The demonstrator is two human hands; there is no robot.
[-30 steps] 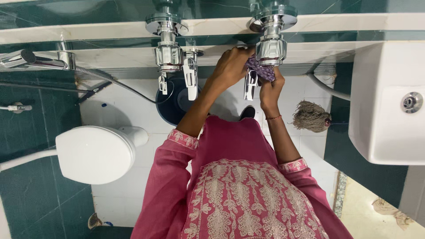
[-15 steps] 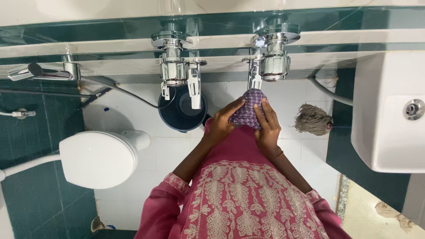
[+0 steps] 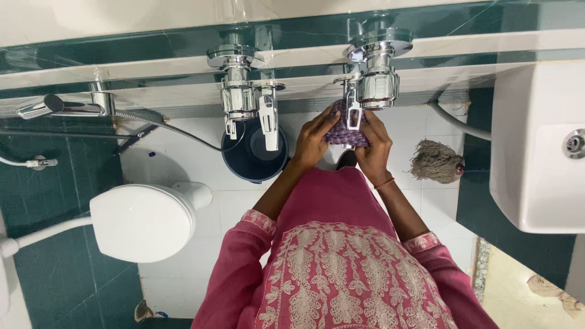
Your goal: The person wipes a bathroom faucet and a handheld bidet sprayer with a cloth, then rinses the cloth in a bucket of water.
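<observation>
Pressing a purple knitted scrub cloth around the chrome tap, I am clamping both my left hand and right hand fingers on it, a dark bucket just beside my left fingers.

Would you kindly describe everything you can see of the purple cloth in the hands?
The purple cloth looks knitted or woven, with a bumpy texture, and is bunched into a small wad. Both hands grip it: the left hand on one side, the right hand on the other, fingers curled over it. It is pressed up under the chrome tap, whose small lever hangs in front of it. Whether it is wet cannot be told.
</observation>
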